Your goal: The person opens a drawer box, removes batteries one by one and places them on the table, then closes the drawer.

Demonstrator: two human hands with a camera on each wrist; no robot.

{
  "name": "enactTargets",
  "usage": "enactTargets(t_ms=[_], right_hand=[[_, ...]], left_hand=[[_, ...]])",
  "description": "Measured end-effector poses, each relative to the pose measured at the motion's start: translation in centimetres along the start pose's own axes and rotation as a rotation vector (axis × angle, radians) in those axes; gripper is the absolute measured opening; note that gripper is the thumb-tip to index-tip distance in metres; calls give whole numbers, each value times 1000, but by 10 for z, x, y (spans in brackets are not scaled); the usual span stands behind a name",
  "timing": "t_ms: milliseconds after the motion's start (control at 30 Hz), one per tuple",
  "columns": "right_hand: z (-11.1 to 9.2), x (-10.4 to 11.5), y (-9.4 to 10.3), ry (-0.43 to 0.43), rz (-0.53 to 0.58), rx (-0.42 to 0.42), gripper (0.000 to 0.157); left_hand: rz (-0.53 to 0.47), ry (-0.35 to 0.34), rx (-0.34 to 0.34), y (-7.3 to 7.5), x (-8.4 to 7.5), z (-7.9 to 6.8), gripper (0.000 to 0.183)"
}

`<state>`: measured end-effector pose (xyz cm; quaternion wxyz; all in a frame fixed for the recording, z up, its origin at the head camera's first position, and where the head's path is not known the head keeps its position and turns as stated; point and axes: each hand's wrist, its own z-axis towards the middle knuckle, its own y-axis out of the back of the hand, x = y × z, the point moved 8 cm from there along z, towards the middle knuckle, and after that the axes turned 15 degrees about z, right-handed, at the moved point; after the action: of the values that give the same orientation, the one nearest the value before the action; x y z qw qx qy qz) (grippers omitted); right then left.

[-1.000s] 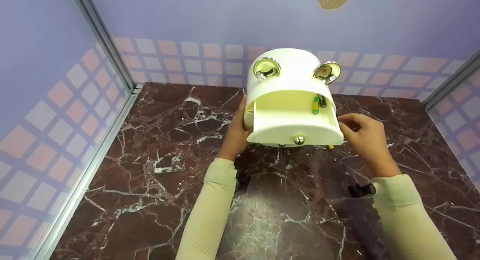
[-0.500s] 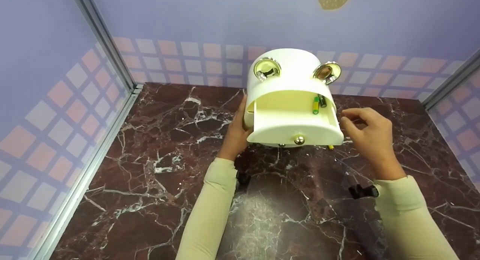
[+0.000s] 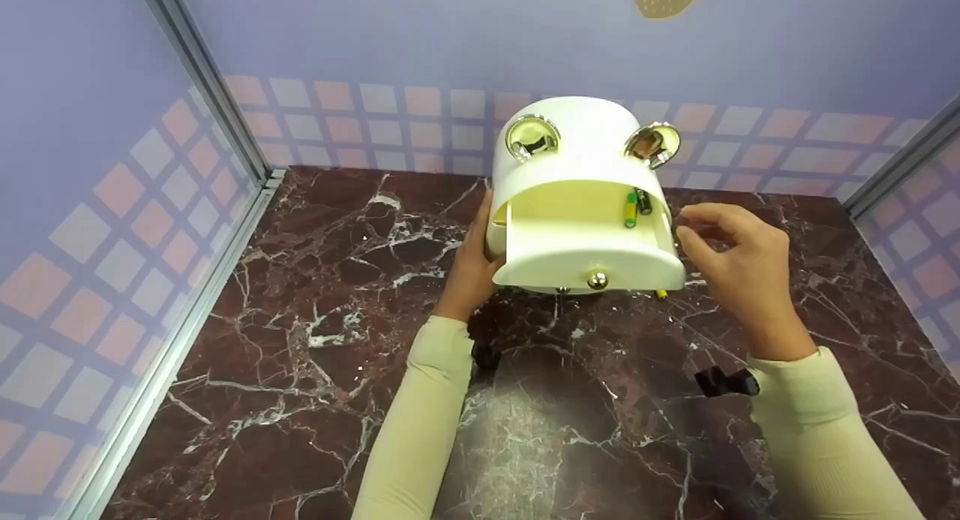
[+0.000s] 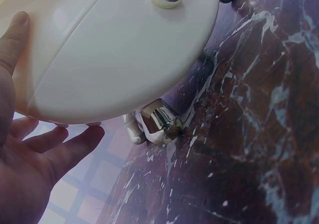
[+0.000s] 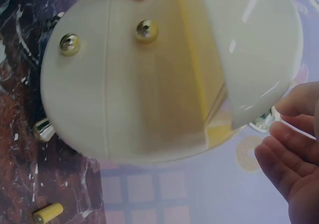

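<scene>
A white rounded drawer box [image 3: 577, 145] with two shiny gold ears stands near the back wall. Its upper drawer [image 3: 589, 269] is pulled out, a round gold knob on its front. A yellow-and-green battery [image 3: 631, 210] and a dark battery [image 3: 643, 202] lie inside at the right. My left hand [image 3: 471, 269] holds the box by its left side, thumb on the front and fingers along the side [image 4: 45, 154]. My right hand [image 3: 742, 261] hovers just off the box's right side; its loosely bent fingers [image 5: 284, 159] hold nothing in the right wrist view.
A yellow battery [image 5: 48, 213] lies on the dark red marbled table [image 3: 300, 400] by the box's front right, mostly covered by the drawer in the head view. Shiny metallic feet [image 4: 158, 122] show under the box. Tiled-pattern walls [image 3: 360, 122] close off the back and sides.
My right hand has drawn away from the box's right side, moving slightly right and toward the back. The left hand, the box and the batteries stay where they were.
</scene>
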<state>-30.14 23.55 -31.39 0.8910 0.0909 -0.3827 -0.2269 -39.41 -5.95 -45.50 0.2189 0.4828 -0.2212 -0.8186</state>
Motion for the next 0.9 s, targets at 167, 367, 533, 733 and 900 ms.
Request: enactTargets(t_ms=[167,367,533,733,900], right_hand=[[2,6,-2,-8,12,13,18],[4,11,-5,-10,25,26,18],[8,13,-10,-61,91,76,18],[15,11,-23,-193,81,201,17],[18,8,-31,-278,-1,271,19]], left_hand=[[-6,5,1,0,0,0,92],[19,26,8,0,1,0,94],[23,26,5,0,0,0,95],[-4,29,9,1,1,-1,97],[1,11,5,0,0,0,96]])
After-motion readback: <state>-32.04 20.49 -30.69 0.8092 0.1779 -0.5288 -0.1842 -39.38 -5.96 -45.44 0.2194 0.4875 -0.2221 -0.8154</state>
